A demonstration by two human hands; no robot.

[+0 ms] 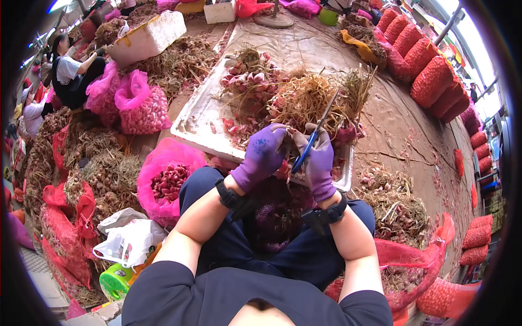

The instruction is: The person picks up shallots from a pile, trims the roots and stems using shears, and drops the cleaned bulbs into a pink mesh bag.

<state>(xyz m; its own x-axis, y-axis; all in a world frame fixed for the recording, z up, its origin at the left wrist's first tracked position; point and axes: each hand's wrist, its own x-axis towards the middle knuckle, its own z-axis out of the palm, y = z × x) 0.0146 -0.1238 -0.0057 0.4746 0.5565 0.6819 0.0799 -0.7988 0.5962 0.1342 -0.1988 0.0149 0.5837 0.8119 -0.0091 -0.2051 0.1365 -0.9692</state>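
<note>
My left hand [263,152], in a purple glove, is closed over the near part of a white foam tray [198,122]. Its fingertips meet those of my right hand [318,160], and whatever they pinch is too small to make out. The gloved right hand grips a blue-handled blade [311,142], its long thin tip pointing up and to the right. Just beyond both hands, bunches of dry-stalked garlic [307,100] lie in the tray. More purplish garlic bulbs [255,79] sit at its far left, among loose red skins.
A pink mesh bag [147,176] of peeled-looking red cloves stands open by my left knee. Stalked garlic heaps [394,209] lie at right. Filled red sacks [432,81] line the far right. A white plastic bag [128,242] is at lower left; a person [73,73] sits far left.
</note>
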